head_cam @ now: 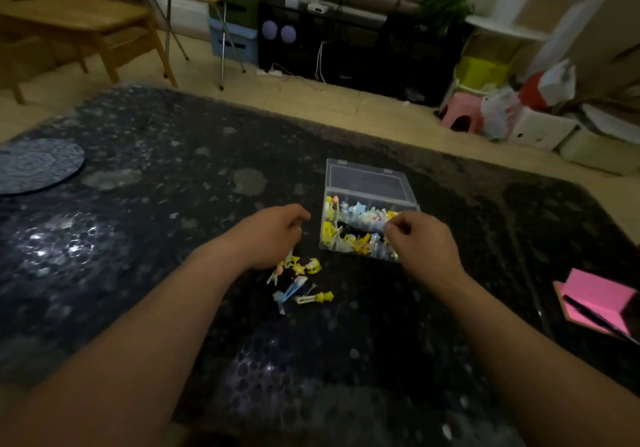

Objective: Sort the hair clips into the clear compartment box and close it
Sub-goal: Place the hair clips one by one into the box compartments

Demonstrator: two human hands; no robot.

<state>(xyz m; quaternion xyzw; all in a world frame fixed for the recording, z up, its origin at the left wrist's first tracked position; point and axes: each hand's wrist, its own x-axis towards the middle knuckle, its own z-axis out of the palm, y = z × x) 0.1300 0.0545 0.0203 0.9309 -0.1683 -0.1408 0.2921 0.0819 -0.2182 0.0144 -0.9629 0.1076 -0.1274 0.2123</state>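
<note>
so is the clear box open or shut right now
Open. The clear box has its lid folded back flat on the table behind it, and the clips in its compartments are uncovered.

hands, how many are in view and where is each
2. The left hand hovers over the loose clips on the dark table; the right hand is over the open clear box.

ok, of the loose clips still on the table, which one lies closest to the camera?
The blue snap clip, at the pile's near edge, its tip reaching lower in frame than the yellow star clip just right of it.
</note>
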